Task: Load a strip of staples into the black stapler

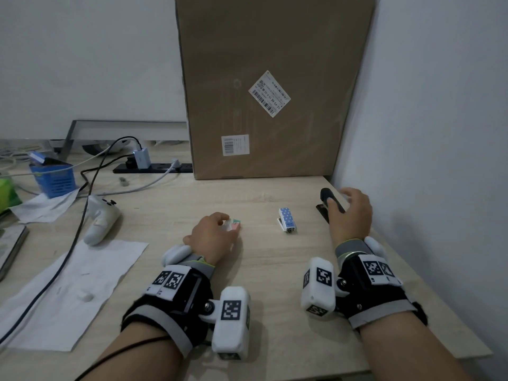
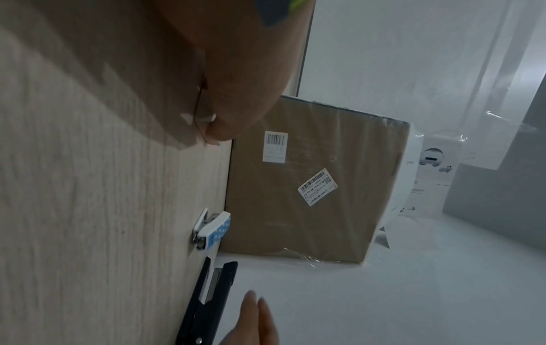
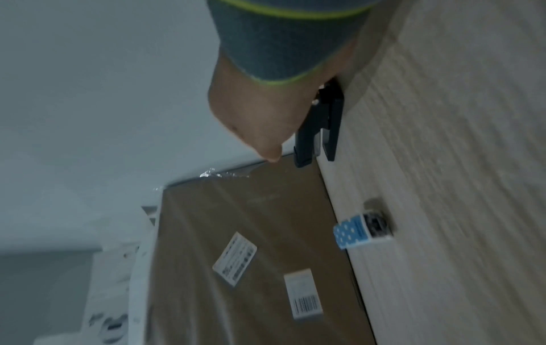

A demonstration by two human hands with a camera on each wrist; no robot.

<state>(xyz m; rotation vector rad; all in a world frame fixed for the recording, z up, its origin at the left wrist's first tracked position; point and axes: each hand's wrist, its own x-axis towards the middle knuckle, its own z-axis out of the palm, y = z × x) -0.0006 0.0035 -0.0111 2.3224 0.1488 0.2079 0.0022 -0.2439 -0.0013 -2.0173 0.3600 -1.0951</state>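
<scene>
The black stapler [image 1: 327, 198] lies on the wooden desk [image 1: 264, 270] at the far right, near the wall. Just over it my right hand [image 1: 343, 200] hovers with its fingers spread and nearly straight; the left wrist view shows a gap between those fingers [image 2: 254, 317] and the stapler [image 2: 212, 296]. My left hand [image 1: 226, 222] sits mid-desk with its fingers curled round a small white, pink and green staple box [image 1: 235, 224], which rests on the desk. From the right wrist, the thumb [image 3: 266, 144] shows beside the stapler [image 3: 320, 126].
A small blue dotted stapler [image 1: 287, 220] lies between my hands. A tall cardboard box [image 1: 272, 86] stands at the back, and the wall [image 1: 439, 133] is close on the right. To the left are a white controller [image 1: 100, 220], cables, sheets of paper [image 1: 71, 292] and a blue box [image 1: 55, 177].
</scene>
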